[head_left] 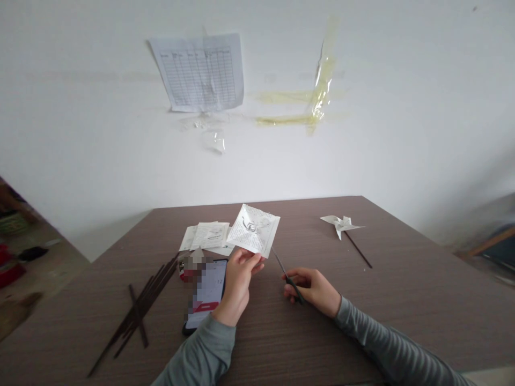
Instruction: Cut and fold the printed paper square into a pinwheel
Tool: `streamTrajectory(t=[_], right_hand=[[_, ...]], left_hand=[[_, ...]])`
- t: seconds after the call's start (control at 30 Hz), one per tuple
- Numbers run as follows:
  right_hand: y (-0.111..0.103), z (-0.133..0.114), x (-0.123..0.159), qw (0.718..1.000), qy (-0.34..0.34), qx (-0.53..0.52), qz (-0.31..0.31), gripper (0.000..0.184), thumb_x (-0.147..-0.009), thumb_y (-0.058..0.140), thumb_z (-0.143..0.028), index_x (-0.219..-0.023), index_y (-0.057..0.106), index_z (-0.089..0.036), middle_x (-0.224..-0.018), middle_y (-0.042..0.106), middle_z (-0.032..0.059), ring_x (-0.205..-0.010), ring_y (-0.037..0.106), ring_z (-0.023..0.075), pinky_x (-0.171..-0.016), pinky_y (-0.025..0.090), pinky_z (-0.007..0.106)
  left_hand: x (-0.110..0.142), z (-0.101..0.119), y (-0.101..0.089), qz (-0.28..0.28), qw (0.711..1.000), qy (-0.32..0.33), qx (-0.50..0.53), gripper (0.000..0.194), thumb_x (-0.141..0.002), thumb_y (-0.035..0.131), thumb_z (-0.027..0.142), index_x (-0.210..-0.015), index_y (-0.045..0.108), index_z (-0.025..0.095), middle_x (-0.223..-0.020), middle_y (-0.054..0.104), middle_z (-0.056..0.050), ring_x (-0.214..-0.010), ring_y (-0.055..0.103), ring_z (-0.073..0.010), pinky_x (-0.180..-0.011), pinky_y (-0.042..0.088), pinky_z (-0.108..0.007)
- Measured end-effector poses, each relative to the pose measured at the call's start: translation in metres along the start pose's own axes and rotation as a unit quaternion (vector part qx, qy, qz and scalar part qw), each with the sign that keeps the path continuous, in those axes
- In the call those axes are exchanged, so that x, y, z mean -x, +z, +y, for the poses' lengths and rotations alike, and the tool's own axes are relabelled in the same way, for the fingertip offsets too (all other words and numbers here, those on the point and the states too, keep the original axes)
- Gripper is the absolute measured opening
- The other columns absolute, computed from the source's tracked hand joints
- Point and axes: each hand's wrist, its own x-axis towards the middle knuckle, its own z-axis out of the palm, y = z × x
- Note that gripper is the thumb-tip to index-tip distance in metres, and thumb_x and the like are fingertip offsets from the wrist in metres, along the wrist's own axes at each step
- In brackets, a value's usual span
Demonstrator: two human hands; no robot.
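A square of printed paper (255,230) with a drawing on it is pinched at its lower edge by my left hand (240,281), which is raised over the table. My right hand (311,289) is closed around the dark handles of a pair of scissors (280,264). The slim blades point up and left, their tip close to the paper's lower right edge. From this angle I cannot tell whether the blades are apart or touch the paper. Behind my left hand lie several more paper squares (211,235) in a loose pile.
A phone (206,295) lies left of my left wrist, with a partly blurred small object above it. Several thin dark sticks (140,308) lie at the left. A paper pinwheel (340,223) on a stick rests at the right. A wall with a taped sheet (201,72) borders the table's (422,300) back.
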Motion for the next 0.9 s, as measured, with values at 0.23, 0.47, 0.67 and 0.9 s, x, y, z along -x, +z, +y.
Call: streamTrajectory(t=[0.23, 0.47, 0.67, 0.9], right_hand=[[0.006, 0.005, 0.002, 1.0, -0.012, 0.006, -0.024, 0.091, -0.076, 0.109, -0.102, -0.118, 0.089, -0.023, -0.088, 0.093, 0.0075, -0.074, 0.083, 0.0271, -0.082, 0.069, 0.046], [0.011, 0.008, 0.0, 1.0, -0.01, 0.009, -0.019, 0.088, -0.077, 0.108, -0.1, -0.114, 0.089, -0.023, -0.086, 0.092, 0.0066, -0.072, 0.081, 0.0259, -0.079, 0.068, 0.044], [0.012, 0.006, 0.001, 1.0, -0.013, 0.0, -0.026, 0.086, -0.076, 0.111, -0.098, -0.114, 0.089, -0.023, -0.084, 0.09, 0.0058, -0.071, 0.081, 0.0256, -0.08, 0.07, 0.044], [0.014, 0.006, 0.001, 0.999, -0.017, 0.0, -0.031, 0.084, -0.077, 0.109, -0.098, -0.112, 0.089, -0.025, -0.084, 0.09, 0.0065, -0.071, 0.08, 0.027, -0.077, 0.068, 0.045]], left_hand=[[0.002, 0.001, 0.0, 0.003, 1.0, 0.003, -0.004, 0.047, -0.055, 0.118, 0.04, -0.077, 0.08, 0.024, -0.089, 0.092, -0.004, -0.088, 0.091, -0.0259, -0.078, 0.076, -0.033], [0.003, 0.004, 0.002, 0.011, 1.0, -0.013, -0.002, 0.044, -0.057, 0.117, 0.037, -0.081, 0.082, 0.024, -0.092, 0.093, -0.004, -0.09, 0.091, -0.0262, -0.079, 0.073, -0.033], [0.005, 0.006, 0.003, 0.008, 1.0, -0.011, 0.005, 0.043, -0.06, 0.117, 0.034, -0.08, 0.08, 0.023, -0.092, 0.093, -0.005, -0.09, 0.092, -0.0256, -0.08, 0.073, -0.032], [0.004, 0.005, 0.002, 0.002, 1.0, -0.018, 0.001, 0.047, -0.063, 0.12, 0.033, -0.081, 0.078, 0.022, -0.093, 0.092, -0.005, -0.091, 0.093, -0.0262, -0.082, 0.074, -0.033]])
